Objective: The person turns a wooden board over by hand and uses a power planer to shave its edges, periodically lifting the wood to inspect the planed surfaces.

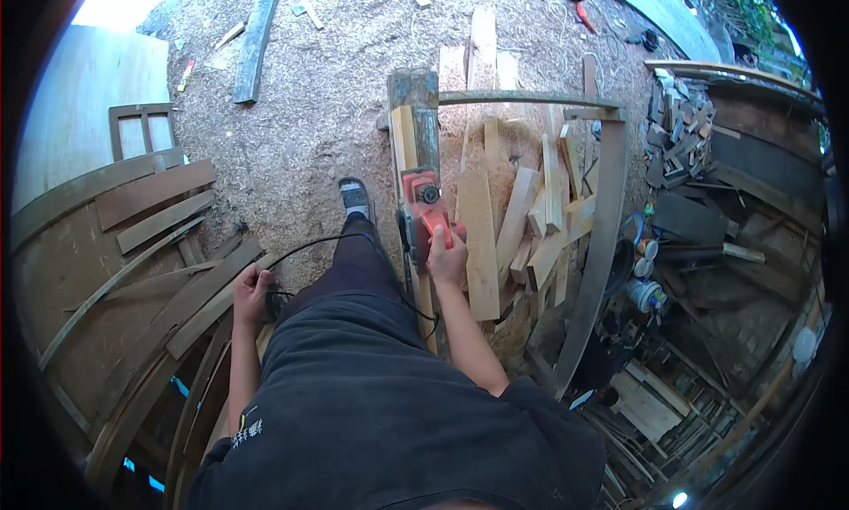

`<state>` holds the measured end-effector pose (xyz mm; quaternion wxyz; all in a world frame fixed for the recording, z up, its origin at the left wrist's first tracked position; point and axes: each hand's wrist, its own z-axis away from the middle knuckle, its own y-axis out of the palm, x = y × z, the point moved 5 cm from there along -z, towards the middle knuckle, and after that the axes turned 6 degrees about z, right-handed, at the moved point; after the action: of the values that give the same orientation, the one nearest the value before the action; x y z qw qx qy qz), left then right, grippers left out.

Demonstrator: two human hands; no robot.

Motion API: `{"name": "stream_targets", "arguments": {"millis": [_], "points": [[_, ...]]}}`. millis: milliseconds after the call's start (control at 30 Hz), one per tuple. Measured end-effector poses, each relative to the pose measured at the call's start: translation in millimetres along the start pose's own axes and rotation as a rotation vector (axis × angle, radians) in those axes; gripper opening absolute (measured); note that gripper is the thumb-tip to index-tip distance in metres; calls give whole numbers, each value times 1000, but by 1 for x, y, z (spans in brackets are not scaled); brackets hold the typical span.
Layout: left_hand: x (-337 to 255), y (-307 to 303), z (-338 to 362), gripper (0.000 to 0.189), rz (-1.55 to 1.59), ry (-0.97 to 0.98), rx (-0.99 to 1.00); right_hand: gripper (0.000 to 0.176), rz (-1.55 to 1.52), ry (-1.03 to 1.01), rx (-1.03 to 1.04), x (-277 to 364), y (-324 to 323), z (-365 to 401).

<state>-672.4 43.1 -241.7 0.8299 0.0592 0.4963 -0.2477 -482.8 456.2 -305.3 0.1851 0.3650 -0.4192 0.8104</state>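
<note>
My right hand (447, 257) is wrapped round the rear handle of a red electric planer (419, 192). The planer rests on a long pale board (404, 139), which lies along a weathered beam (424, 112). Out to the left, my left hand (254, 285) is closed round a black power cable (305, 243). The cable arcs over my leg towards the planer's side. The planer's underside is hidden.
Loose pale planks (478, 245) lie right of the beam, inside a wooden frame (606, 227). Curved brown boards (155, 196) are stacked at left. Offcuts (676, 130) and white tubs (645, 293) stand at right. Shavings cover the ground (292, 139).
</note>
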Motion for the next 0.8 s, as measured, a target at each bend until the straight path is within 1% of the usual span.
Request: {"name": "stream_targets", "arguments": {"millis": [67, 233, 300, 333, 400, 433, 500, 533, 600, 667, 733, 800], "points": [[1, -3, -4, 44, 4, 10, -31, 48, 126, -105, -79, 26, 11, -26], [6, -7, -3, 46, -24, 38, -100, 50, 171, -194, -126, 71, 45, -87], [5, -4, 6, 44, -31, 36, -121, 51, 84, -116, -130, 79, 57, -109], [8, -4, 10, 44, -28, 40, -129, 51, 82, -125, -126, 85, 64, -122], [16, -9, 21, 48, -31, 50, -189, 56, 163, -27, -64, 87, 74, -144], [19, -11, 28, 48, -29, 52, -197, 56, 162, -33, -59, 102, 72, -146], [20, -16, 43, 48, -24, 76, -210, 58, -48, 46, 76, 141, 69, -139], [22, -20, 53, 48, -24, 81, -219, 58, -52, 39, 82, 143, 69, -141], [23, -31, 71, 51, -16, 165, -280, 50, -247, 21, 99, 144, 67, -142], [29, -43, 90, 54, -34, 188, -316, 50, -271, 1, 103, 138, 56, -135], [38, -49, 109, 56, -44, 212, -343, 52, -328, 6, 118, 128, 38, -114], [43, -55, 124, 61, 23, 281, -334, 49, -342, -17, 106, 113, 17, -81]]}}
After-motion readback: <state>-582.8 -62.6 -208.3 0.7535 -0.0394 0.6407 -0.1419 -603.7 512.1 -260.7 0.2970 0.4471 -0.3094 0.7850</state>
